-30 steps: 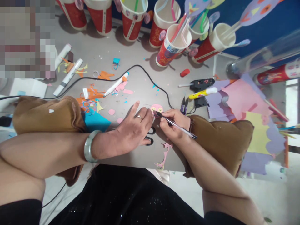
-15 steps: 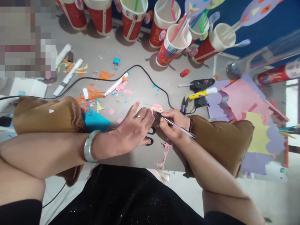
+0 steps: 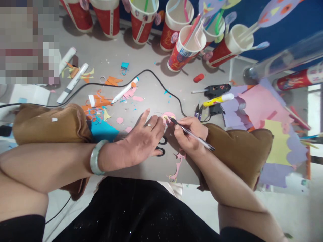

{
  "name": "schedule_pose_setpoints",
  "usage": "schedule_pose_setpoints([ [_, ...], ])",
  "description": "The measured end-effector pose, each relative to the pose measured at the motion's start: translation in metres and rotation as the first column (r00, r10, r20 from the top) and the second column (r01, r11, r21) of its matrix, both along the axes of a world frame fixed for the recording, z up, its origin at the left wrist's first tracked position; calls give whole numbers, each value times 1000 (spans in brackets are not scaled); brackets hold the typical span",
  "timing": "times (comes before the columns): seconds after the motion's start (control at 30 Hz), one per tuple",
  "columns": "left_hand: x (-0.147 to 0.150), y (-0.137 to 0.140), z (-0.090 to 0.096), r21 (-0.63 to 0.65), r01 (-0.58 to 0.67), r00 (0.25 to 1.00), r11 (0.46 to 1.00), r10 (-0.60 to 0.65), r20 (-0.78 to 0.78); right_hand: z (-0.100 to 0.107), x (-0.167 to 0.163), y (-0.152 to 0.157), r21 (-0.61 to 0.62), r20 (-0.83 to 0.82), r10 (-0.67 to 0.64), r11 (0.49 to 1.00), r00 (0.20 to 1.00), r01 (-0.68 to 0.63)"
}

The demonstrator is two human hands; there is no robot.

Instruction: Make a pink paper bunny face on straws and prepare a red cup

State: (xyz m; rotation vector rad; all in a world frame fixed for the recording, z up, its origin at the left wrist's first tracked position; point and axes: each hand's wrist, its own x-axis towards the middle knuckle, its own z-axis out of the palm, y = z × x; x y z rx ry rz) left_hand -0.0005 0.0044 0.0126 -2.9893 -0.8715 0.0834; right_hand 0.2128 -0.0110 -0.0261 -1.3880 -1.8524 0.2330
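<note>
Pen [image 3: 203,142] is in your right hand [image 3: 189,140], pinched snug between curled fingers and thumb, slanting from the middle of the frame down to the right. The tip's over the pink cutout [image 3: 168,114], which sits on the table [image 3: 148,171] pretty much dead center; can't tell if it's actually touching the paper. Your left hand [image 3: 142,139] is palm down and about half open, pinky sticking out, fingertips at the cutout's left edge. Can't really see if you've got any grip on it there. Yellow bits on the cutout, btw.

Just under your left fingers you've got black scissors loops [image 3: 167,139], with your thumb right by the lower one. A curly pink scrap [image 3: 178,165] lies below center. You've got a brown cushion [image 3: 237,154] beside your right forearm and another on the left side of the frame.

Further out: blue paper [image 3: 104,130] and orange scraps [image 3: 102,100] left of center, a white marker [image 3: 125,90] just above those, and a black cord [image 3: 151,71] snaking across. Right of center there's your glue gun [image 3: 218,90] with a yellow marker [image 3: 214,101] against it, then pink paper [image 3: 262,104] farther right. Red cups [image 3: 141,30] line the top.
</note>
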Motion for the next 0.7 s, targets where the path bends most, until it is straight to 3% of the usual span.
schedule_pose_setpoints([
  [0.13,-1,0,-3,-6,5,1000,1000,-5,7,-2,2,0,164,-91,-63,983,994,78],
  [0.23,-1,-1,-5,25,9,1000,1000,-9,-6,0,4,0,193,-137,-74,976,988,100],
  [0.47,-1,-1,-8,70,5,1000,998,-5,3,5,8,2,113,-2,-90,990,996,90],
  [0.7,-1,-1,-7,55,10,1000,998,-10,-2,4,7,5,12,-7,-114,993,994,114],
])
